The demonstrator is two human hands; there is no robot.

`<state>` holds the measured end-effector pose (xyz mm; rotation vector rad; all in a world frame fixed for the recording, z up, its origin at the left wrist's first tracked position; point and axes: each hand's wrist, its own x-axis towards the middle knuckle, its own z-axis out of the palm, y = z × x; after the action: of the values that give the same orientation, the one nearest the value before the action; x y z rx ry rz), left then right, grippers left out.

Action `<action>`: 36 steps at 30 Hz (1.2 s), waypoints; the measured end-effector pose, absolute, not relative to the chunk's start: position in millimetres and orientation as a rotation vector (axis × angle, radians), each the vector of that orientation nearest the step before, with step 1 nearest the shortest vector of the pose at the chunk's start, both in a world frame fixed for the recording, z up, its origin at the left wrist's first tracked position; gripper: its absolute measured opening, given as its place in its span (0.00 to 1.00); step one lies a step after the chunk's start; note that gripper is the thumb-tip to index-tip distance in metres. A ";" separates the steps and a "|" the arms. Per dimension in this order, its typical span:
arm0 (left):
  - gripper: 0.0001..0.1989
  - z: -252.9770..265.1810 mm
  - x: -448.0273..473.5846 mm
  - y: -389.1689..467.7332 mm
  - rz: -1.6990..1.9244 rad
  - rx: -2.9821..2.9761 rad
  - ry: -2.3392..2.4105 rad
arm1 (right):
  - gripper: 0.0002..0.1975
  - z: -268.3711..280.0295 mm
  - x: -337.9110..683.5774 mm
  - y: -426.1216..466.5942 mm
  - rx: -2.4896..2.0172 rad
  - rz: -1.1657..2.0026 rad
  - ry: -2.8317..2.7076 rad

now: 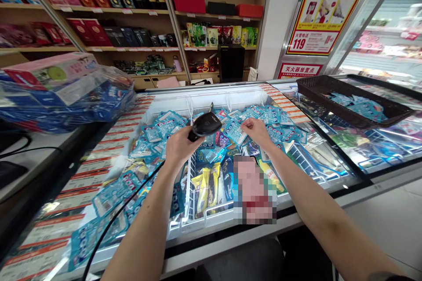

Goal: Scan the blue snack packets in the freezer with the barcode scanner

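Observation:
My left hand (180,147) is wrapped round the handle of a black barcode scanner (207,124), whose head points up and to the right. A black cable runs from it down past my left forearm. Between the fingertips of my right hand (256,131) is the edge of a blue snack packet (235,131), just right of the scanner. More blue packets (165,126) lie in heaps around both hands, on the glass top of a chest freezer (217,218). Through the glass, yellow wrapped items (205,189) show in wire baskets.
A dark basket (316,90) with several blue packets stands at the right. Plastic-wrapped boxes (66,92) are stacked at the left. Rows of price labels (108,140) run along the freezer top. A blurred-out pink object (252,189) lies near the front edge. Shelves (132,9) stand behind.

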<state>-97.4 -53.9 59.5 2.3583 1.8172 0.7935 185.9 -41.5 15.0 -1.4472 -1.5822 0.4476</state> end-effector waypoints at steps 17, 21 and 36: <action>0.21 56.7 -99.9 -52.1 0.810 2.384 1.780 | 0.11 32.8 180.3 -46.4 -1.102 1.293 -0.951; 0.22 55.3 -100.3 -51.0 0.819 2.393 1.761 | 0.10 31.9 177.5 -47.0 -1.131 1.258 -0.856; 0.24 59.1 -98.4 -54.0 0.873 2.247 1.554 | 0.13 20.4 175.9 -40.2 -0.940 1.217 -0.657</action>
<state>-98.4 -54.0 59.1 2.2472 1.5538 0.8727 175.9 -40.2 20.4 -0.9397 -0.6573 1.2166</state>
